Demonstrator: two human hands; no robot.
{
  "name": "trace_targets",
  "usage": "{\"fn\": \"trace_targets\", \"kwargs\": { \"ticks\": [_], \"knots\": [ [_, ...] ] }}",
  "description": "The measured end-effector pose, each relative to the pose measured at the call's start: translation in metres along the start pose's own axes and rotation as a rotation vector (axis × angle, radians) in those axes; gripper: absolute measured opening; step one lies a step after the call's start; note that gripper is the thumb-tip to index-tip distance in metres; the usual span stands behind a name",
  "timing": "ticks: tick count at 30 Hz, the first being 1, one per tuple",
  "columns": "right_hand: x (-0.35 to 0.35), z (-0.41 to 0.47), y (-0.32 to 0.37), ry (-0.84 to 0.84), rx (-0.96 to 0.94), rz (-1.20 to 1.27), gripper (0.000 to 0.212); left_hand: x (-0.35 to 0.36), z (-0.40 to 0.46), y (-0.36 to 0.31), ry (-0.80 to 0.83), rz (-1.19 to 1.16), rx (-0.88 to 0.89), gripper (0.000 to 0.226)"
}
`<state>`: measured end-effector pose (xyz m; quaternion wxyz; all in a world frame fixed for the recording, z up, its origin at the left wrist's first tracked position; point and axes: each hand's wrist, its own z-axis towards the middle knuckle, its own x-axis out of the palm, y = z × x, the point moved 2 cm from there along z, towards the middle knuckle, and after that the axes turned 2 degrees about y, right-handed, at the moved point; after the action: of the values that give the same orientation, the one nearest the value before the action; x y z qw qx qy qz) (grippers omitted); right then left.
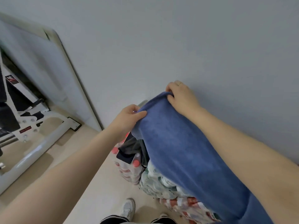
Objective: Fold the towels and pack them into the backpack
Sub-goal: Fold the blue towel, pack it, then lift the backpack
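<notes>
Both hands, left (129,116) and right (179,96), pinch shut on a blue towel's (182,151) top edge, bottle packs (129,168) at 6 o'clock below.

Plain grey wall (178,38), beige floor (100,180), white metal frame (37,147)

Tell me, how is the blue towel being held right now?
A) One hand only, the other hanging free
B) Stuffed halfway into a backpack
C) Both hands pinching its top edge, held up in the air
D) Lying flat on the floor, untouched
C: the left hand and the right hand each pinch the top edge of the blue towel, which hangs down from them above the floor.
</notes>
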<state>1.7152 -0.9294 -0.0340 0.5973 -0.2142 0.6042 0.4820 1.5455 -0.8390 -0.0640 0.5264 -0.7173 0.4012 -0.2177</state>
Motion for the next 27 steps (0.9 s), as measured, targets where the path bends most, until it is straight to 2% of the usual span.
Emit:
{"fn": "trace_targets", "kwargs": {
  "ticks": [3, 6, 8, 13, 17, 19, 22, 24, 27],
  "knots": [
    [0.016, 0.006, 0.007, 0.046, 0.085, 0.088, 0.025, -0.014, 0.023, 0.008, -0.061, 0.292, 0.018, 0.010],
    [0.035, -0.011, 0.004, 0.257, 0.141, 0.101, 0.050, -0.013, 0.037, 0.026, -0.016, 0.674, 0.023, 0.041],
    [0.034, -0.035, -0.004, 0.262, 0.184, 0.079, 0.050, 0.000, 0.042, 0.031, 0.059, 0.778, 0.139, 0.048],
    [-0.002, -0.127, -0.036, 0.041, 0.371, 0.050, 0.031, 0.078, 0.032, 0.015, 0.427, 0.776, 0.566, 0.024],
    [-0.037, -0.223, -0.058, -0.124, 0.587, -0.035, 0.012, 0.149, 0.000, 0.007, 0.717, 0.751, 0.892, 0.027],
    [-0.047, -0.270, -0.063, -0.096, 0.691, -0.072, 0.011, 0.179, -0.019, 0.009, 0.839, 0.761, 0.971, 0.023],
    [-0.048, -0.329, -0.069, 0.033, 0.839, -0.020, 0.024, 0.217, -0.048, 0.017, 1.076, 0.843, 1.145, 0.038],
    [-0.045, -0.355, -0.073, 0.104, 0.904, 0.021, 0.035, 0.238, -0.064, 0.025, 1.219, 1.009, 1.294, 0.047],
    [-0.045, -0.372, -0.080, 0.069, 0.941, 0.091, 0.034, 0.257, -0.078, 0.028, 1.320, 1.259, 1.400, 0.054]
  ]
}}
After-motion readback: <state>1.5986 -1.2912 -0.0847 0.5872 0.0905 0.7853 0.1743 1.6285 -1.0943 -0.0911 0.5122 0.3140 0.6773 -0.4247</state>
